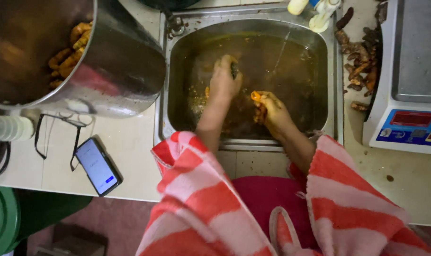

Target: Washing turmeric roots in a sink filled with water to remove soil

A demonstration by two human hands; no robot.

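Note:
Both my hands reach down into a steel sink [334,95] that holds murky brown water. My left hand [224,79] is closed around a small dark thing at its fingertips, likely a scrubber or a root piece; I cannot tell which. My right hand [271,113] grips an orange root piece [256,96], its cut end showing bright orange. The two hands are close together near the sink's middle. My sleeves are red and pink striped.
A big steel pot [121,66] with orange roots [69,54] stands left of the sink. A phone [98,166] and eyeglasses [59,132] lie on the counter. More brown roots [360,61] are piled right of the sink beside a weighing scale [409,80].

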